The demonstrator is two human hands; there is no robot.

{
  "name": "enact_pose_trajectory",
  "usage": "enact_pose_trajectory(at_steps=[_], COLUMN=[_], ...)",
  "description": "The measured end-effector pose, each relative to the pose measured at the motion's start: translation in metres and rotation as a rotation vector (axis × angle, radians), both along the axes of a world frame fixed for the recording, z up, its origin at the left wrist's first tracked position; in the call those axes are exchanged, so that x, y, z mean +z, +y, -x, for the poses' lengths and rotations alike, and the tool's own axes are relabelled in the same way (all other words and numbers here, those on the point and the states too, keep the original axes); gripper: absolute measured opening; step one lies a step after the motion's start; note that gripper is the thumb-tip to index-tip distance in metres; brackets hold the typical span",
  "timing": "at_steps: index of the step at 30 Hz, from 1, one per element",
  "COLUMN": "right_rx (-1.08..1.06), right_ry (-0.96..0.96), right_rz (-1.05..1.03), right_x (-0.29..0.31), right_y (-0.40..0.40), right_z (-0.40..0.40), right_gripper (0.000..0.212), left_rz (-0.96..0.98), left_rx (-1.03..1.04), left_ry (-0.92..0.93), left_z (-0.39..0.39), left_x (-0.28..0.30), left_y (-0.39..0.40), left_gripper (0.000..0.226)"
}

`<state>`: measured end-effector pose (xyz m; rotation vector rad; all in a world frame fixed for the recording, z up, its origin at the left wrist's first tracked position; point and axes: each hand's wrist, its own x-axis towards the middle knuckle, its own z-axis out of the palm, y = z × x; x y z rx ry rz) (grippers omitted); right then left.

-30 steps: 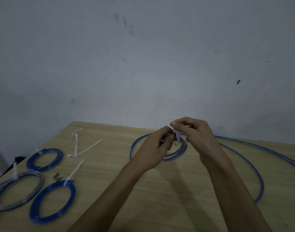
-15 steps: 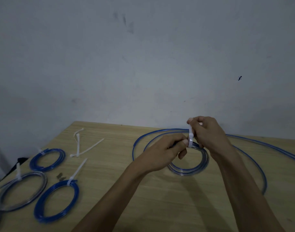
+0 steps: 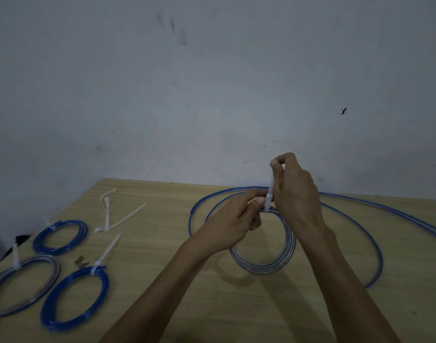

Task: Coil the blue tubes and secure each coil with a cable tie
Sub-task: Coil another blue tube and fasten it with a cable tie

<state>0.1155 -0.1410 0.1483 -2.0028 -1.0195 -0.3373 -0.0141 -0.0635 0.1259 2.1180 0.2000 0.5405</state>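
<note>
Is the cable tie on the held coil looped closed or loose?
Looped closed: the cable tie wraps the coil, its tail pulled upward by the right hand.

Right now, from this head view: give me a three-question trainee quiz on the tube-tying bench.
1. True or false: the right hand pulls the white cable tie upward.
2. How many tied tube coils lie at the left of the wooden table?
3. The left hand grips: A) the pale coil B) loose white ties C) nothing.

Key: 1 true; 2 three; 3 A.
</note>
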Motion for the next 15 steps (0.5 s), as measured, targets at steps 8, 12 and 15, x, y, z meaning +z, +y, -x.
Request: enact_pose_trajectory(at_steps=[8,12,15], right_rx=[-0.034,-0.013,-0.005], right_ry=[-0.107,-0.119,-0.092], right_rz=[0.133,0.064,-0.051], right_x=[-0.007,-0.014,-0.017], right_y=[0.006,0.008,0.009], right_z=[-0.002,-0.003,-0.005], right_gripper=[0.021,0.026,0.023], left_rz=[0.046,0.047,0.065], left_rx=[0.052,0.063,0.057], left_ry=[-0.034,0.021,0.038], left_z=[-0.006,-0.007,-0.005], left_x=[-0.008,-0.013,-0.012], left_y=[-0.004,-0.006,-0.007], left_gripper=[0.026,0.025,0.025])
